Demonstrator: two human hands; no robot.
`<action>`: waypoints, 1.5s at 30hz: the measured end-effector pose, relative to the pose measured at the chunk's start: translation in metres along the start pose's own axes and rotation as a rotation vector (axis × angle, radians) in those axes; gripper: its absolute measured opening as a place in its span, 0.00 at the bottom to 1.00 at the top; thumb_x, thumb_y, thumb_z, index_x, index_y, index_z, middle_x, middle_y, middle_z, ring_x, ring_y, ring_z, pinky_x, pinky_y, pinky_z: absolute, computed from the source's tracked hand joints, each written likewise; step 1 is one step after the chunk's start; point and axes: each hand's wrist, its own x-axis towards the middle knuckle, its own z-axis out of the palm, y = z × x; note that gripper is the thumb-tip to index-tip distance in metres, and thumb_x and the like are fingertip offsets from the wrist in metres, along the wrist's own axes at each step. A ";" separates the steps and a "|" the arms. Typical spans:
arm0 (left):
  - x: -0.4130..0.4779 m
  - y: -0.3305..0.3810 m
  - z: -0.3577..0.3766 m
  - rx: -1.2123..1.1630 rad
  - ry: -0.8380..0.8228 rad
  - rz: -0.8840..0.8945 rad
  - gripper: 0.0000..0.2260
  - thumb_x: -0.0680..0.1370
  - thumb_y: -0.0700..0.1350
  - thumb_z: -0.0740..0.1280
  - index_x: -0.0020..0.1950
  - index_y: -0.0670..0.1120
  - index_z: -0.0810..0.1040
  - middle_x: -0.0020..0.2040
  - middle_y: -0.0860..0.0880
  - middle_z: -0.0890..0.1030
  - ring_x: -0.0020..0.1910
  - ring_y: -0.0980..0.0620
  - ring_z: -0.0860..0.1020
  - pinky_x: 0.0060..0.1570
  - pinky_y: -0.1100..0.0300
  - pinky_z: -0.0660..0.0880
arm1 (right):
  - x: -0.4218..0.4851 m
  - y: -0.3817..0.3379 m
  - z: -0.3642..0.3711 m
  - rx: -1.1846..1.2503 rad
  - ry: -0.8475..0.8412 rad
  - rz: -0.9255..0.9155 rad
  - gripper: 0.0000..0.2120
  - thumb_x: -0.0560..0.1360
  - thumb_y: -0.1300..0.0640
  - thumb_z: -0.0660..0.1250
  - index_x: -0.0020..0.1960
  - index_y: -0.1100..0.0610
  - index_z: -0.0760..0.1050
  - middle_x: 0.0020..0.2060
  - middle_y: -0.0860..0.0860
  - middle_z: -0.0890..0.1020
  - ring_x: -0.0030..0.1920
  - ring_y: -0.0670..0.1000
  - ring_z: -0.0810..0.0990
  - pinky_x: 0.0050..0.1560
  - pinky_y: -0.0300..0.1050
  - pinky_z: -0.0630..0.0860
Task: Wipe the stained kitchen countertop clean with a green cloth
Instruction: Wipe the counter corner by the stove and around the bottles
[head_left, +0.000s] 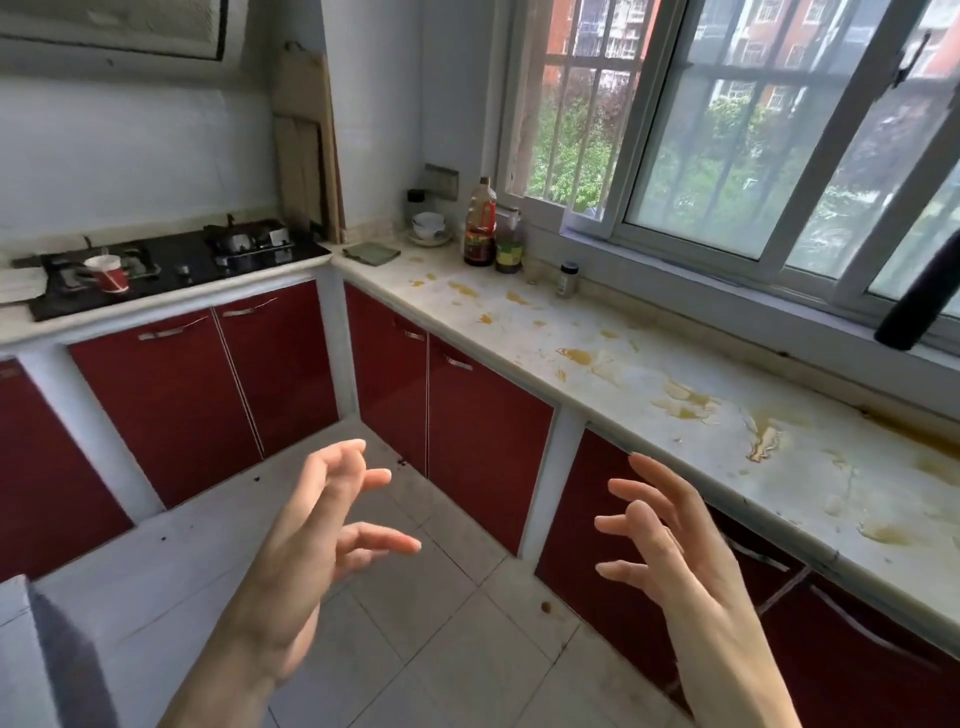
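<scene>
A pale countertop (639, 374) runs along the window wall, spotted with yellow-brown stains (685, 402) from its far end to the near right. A folded green cloth (371, 253) lies at the counter's far corner, beside the stove. My left hand (306, 551) and my right hand (670, 545) hang in the air over the floor in front of the red cabinets, palms facing each other, fingers spread and loosely bent. Neither hand holds anything, and both are far from the cloth.
Two sauce bottles (480, 226) and a small jar (567, 279) stand on the counter by the window. Bowls (429, 226) sit in the far corner. A black stove (171, 265) with a red cup (109, 273) is at left. A dark pole (919, 296) leans at the right.
</scene>
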 end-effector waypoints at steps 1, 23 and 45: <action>0.018 -0.001 0.006 -0.024 0.011 -0.007 0.33 0.62 0.71 0.63 0.62 0.57 0.71 0.60 0.53 0.77 0.45 0.44 0.84 0.51 0.45 0.77 | 0.020 0.006 -0.001 0.013 0.004 0.001 0.27 0.67 0.35 0.63 0.65 0.40 0.72 0.56 0.43 0.80 0.55 0.48 0.81 0.46 0.47 0.82; 0.402 -0.008 -0.047 0.231 0.466 0.043 0.13 0.76 0.63 0.62 0.55 0.57 0.75 0.55 0.58 0.77 0.54 0.59 0.78 0.61 0.52 0.72 | 0.441 0.085 0.163 0.077 -0.296 0.028 0.19 0.74 0.44 0.63 0.62 0.48 0.74 0.55 0.44 0.78 0.53 0.43 0.80 0.42 0.38 0.79; 0.805 0.010 -0.160 0.441 0.318 0.115 0.22 0.77 0.51 0.66 0.70 0.54 0.67 0.65 0.50 0.71 0.57 0.58 0.75 0.55 0.57 0.73 | 0.752 0.152 0.363 0.088 -0.244 0.048 0.19 0.72 0.40 0.62 0.62 0.43 0.74 0.59 0.46 0.76 0.56 0.44 0.78 0.45 0.42 0.79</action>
